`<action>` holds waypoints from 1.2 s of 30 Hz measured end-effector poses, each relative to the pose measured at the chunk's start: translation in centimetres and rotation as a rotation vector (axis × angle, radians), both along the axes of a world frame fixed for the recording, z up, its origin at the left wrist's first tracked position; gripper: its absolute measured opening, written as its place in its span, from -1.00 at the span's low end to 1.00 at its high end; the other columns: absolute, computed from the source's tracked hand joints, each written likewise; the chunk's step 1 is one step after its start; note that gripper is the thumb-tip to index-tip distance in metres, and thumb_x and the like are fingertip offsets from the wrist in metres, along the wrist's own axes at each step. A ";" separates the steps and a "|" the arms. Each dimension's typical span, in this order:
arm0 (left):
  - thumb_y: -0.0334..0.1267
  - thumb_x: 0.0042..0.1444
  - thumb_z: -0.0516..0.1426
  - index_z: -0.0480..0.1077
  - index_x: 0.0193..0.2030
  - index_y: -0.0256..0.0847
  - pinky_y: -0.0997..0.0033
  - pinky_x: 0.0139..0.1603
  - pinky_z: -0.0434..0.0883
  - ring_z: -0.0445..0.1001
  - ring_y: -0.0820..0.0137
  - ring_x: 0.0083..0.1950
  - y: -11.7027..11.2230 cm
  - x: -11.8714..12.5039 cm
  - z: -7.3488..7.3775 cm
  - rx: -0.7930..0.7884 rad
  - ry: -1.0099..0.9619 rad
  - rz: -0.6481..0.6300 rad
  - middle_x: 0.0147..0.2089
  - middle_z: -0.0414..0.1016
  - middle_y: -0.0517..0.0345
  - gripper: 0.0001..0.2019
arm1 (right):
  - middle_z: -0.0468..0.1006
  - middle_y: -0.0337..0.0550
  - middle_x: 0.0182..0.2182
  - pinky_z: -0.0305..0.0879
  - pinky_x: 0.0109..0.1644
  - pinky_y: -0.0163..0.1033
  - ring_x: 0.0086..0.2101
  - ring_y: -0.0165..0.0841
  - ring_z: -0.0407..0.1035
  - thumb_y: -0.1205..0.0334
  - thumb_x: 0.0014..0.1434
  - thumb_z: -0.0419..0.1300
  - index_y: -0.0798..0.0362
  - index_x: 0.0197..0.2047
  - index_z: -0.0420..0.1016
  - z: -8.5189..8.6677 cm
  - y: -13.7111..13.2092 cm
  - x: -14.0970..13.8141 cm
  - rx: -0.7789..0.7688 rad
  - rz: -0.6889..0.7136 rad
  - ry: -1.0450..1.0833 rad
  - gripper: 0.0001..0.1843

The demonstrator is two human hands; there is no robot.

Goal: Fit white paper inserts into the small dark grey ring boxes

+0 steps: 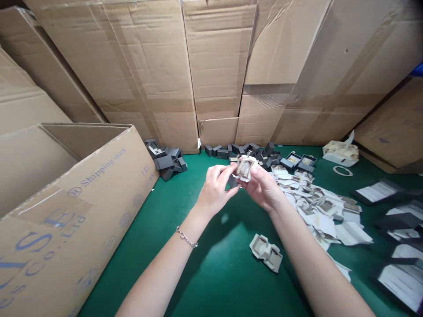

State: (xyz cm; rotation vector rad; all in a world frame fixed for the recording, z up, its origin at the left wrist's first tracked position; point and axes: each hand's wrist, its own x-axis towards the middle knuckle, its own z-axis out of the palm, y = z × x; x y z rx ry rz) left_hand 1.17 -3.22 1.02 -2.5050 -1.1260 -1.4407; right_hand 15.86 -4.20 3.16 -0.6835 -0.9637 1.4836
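Note:
Both my hands are raised over the green table point(211, 273), fingers pinched together. My right hand point(262, 187) grips a small beige cardboard insert point(246, 167) with a round cut-out. My left hand point(216, 189), with a bracelet on its wrist, pinches a small dark grey box piece point(232, 181) right beside that insert. The two parts touch between my fingertips. Another folded beige insert point(266, 252) lies on the table below my right forearm.
A large open shipping carton point(76, 207) stands at the left. Cardboard sheets point(218, 70) wall off the back. Dark grey small boxes point(168, 160) lie in heaps at the back, loose beige and white inserts point(317, 207) pile at the right, and dark trays point(399, 273) sit far right.

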 end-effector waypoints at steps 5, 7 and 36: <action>-0.19 0.05 0.19 0.25 0.12 -0.16 0.24 -0.11 0.39 0.30 0.30 -0.12 0.0 0.0 0.0 -0.013 0.016 0.017 -0.13 0.36 0.06 -0.52 | 0.53 -0.21 -0.14 0.32 0.03 -0.14 -0.10 -0.28 0.41 0.11 -0.16 0.38 -0.08 -0.12 0.41 0.2 0.1 0.1 0.006 -0.116 -0.085 -0.52; -0.19 0.05 0.18 0.25 0.12 -0.13 0.24 -0.11 0.39 0.30 0.30 -0.11 -0.1 0.1 0.0 -0.023 0.018 0.012 -0.13 0.35 0.07 -0.54 | 0.52 -0.20 -0.10 0.33 0.02 -0.15 -0.11 -0.29 0.41 0.13 -0.18 0.39 -0.09 -0.11 0.41 0.2 0.1 0.1 0.033 -0.168 -0.169 -0.49; -0.21 0.10 0.15 -0.11 0.31 -0.11 0.24 -0.13 0.39 0.40 0.30 -0.12 0.0 0.4 -0.2 0.237 -0.018 -0.035 -0.11 0.43 0.01 -0.30 | 0.48 -0.20 -0.19 0.38 -0.10 -0.13 -0.21 -0.30 0.40 0.21 -0.09 0.32 -0.09 0.05 0.32 1.8 -1.1 0.7 0.236 -0.185 -0.485 -0.42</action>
